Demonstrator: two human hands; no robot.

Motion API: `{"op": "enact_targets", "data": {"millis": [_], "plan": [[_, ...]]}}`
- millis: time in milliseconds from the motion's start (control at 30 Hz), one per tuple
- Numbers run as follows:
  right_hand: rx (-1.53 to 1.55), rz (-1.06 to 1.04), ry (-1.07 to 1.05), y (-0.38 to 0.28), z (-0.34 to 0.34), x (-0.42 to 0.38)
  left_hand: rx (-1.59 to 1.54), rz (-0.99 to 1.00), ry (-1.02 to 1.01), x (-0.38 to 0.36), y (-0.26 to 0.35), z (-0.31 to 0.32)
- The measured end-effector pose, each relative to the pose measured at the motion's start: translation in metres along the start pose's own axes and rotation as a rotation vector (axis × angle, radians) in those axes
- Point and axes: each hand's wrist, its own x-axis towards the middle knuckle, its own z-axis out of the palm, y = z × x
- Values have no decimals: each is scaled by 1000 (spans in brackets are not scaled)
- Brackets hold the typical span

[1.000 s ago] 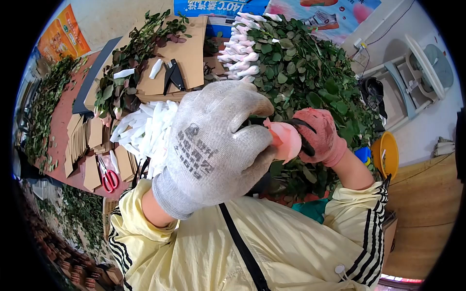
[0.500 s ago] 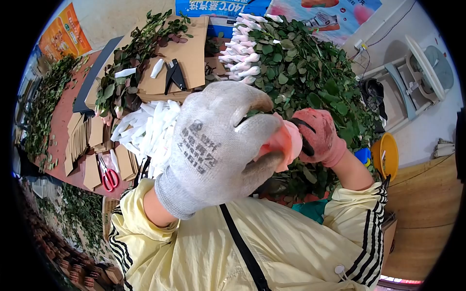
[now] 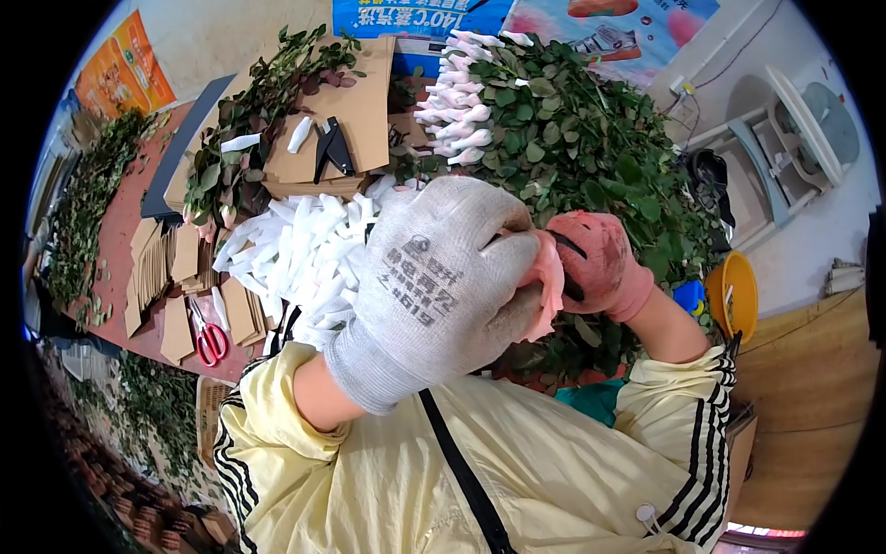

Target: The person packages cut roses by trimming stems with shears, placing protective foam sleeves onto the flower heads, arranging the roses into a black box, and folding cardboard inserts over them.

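Note:
My left hand (image 3: pixel 443 277), in a grey work glove with dark print, is curled round a pink rose (image 3: pixel 550 286). Only the edges of its petals show past the thumb and fingers. Against the rose's right side is my right hand (image 3: pixel 604 268), in a stained pinkish-red glove. Its fingers are closed, with a dark strip across them; what they grip is hidden. Behind my left hand lies a heap of white mesh sleeves (image 3: pixel 309 249). Rose stems with leaves (image 3: pixel 591 138) are stacked beyond my right hand, their heads in white sleeves (image 3: pixel 466 115).
Cardboard sheets (image 3: pixel 365 102) hold leafy stems and a black plier-like tool (image 3: pixel 332 150). Red-handled scissors (image 3: pixel 211 343) lie near small cardboard pieces (image 3: pixel 177 328) on the red table (image 3: pixel 120 231). A yellow basin (image 3: pixel 738 300) and a white chair-like frame (image 3: pixel 766 157) stand right.
My left hand has moved slightly right and down, closer to my right hand, and less of the rose shows. More white sleeves are visible behind it.

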Motion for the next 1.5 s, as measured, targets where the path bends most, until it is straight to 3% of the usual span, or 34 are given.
{"op": "enact_targets", "data": {"millis": [267,367,467,500,567,667,733,833,900,1000,1100,1133,1167,1200,1267,1367,1433,1500], "plan": [[-129,43,-81,-29,-31,-13,-108,137,45,-2,11,-7],[-169,173,-53,-51,-55,-22,-188,171,21,-10,12,-24],[-400,320,98,-80,-89,-39,-367,-50,99,-55,-5,-29],[-203,294,226,-72,-98,-49,-363,-91,111,-69,-15,-24],[-580,513,193,-91,-114,-108,-290,-173,-99,-85,-22,-20],[143,754,926,-144,-116,-127,-290,-185,-357,-120,-40,-2],[493,828,1079,-194,-138,-147,-352,-209,-363,-133,-40,11],[246,1231,526,-242,-131,-161,-412,-203,-377,-137,-40,17],[123,1385,173,-274,-96,-167,-439,-199,-384,-138,-41,18],[71,1514,-97,-300,-5,-185,-477,-260,-334,-139,-43,18],[144,1719,-365,-312,116,-272,-452,-318,-330,-138,-43,19],[-78,1515,-272,-334,171,-334,-449,-331,-322,-136,-43,20],[21,1562,-618,-338,184,-357,-390,-308,-347,-131,-42,17],[114,1475,-906,-336,184,-366,-339,-293,-354,-128,-40,15],[462,1786,-606,-306,162,-351,-267,-301,-358,-121,-38,12],[659,1476,-408,-216,119,-326,-231,-384,-383,-125,-36,13],[533,1109,-273,-133,59,-244,-169,-407,-387,-131,-34,16],[566,1026,37,-75,25,-195,-134,-433,-368,-127,-23,16]]}}
